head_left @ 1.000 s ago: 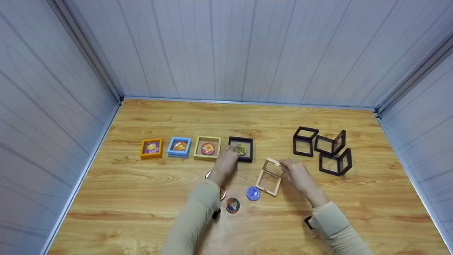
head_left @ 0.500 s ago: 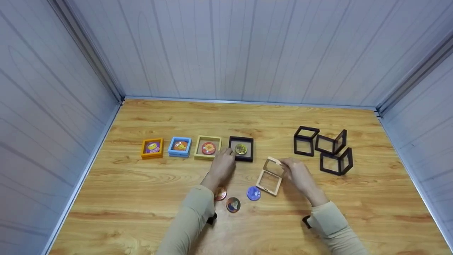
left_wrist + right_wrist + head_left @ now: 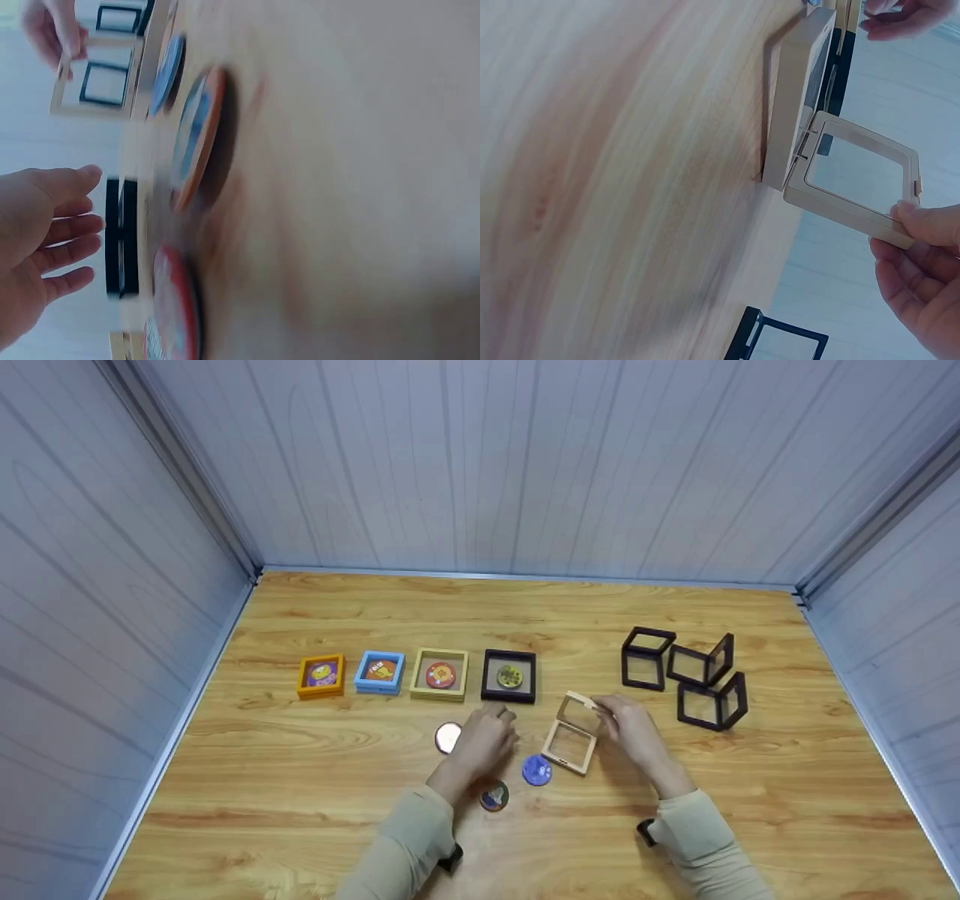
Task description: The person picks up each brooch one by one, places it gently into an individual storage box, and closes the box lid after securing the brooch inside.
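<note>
In the head view my left hand [image 3: 484, 741] hovers over the table, below the closed black frame box [image 3: 509, 676] with a yellow-green disc inside. The left wrist view shows its fingers loosely extended, holding nothing. My right hand [image 3: 631, 733] pinches the raised lid of a beige hinged frame box [image 3: 855, 169] between thumb and fingers; its lower half rests on the table. Round badges lie near the left hand: a pale, shiny one [image 3: 448, 737], a dark, multicoloured one [image 3: 494, 795] and a blue-violet one [image 3: 537, 770]. The left hand and wrist cover another badge in the head view.
To the left stand closed frame boxes with discs inside: orange [image 3: 321, 675], light blue [image 3: 379, 672] and pale yellow [image 3: 439, 673]. Open black frames stand at the right: one [image 3: 643, 669] behind, another [image 3: 697, 665] beside it, a third [image 3: 711, 705] nearer. Pale walls enclose the table.
My left hand has let go of the black frame box and drawn back toward the badges, uncovering the pale badge. The right hand still holds the beige lid in the same place.
</note>
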Tool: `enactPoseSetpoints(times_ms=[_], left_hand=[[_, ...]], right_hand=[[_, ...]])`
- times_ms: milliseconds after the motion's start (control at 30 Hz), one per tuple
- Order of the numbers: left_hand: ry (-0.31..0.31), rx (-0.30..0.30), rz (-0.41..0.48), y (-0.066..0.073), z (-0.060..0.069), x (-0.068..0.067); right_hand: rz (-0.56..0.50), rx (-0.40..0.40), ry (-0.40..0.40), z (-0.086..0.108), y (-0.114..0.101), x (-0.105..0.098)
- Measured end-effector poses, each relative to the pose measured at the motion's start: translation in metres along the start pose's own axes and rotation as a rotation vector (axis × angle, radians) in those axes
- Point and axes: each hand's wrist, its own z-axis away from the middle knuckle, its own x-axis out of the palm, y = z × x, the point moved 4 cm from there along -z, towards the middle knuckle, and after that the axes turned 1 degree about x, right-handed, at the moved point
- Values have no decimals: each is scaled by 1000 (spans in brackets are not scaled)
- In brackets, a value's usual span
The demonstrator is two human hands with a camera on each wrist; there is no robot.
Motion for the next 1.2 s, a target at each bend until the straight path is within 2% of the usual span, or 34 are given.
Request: enactPoseSetpoints(times_ms=[167,300,433,667,833,1033,1200], left_hand=[[-105,-40,62,17,9,6],[-149,-78,84,26,14,11],[-143,-94,72,34,18,16],[-130,-164,67,45,23,26],[-100,-194,55,51,24,31],[-73,-207,75,54,25,31],[-88,-217,110,55,25,31]], right_hand=[[-11,-21,12,0,-1,-1],[-14,-26,14,0,-2,-2],[-15,-22,15,0,-1,-1],[-5,-41,43,1,-2,-2],[-9,-55,51,2,-2,-1],[-27,-24,39,2,-1,0],[-28,-8,36,3,-1,0]])
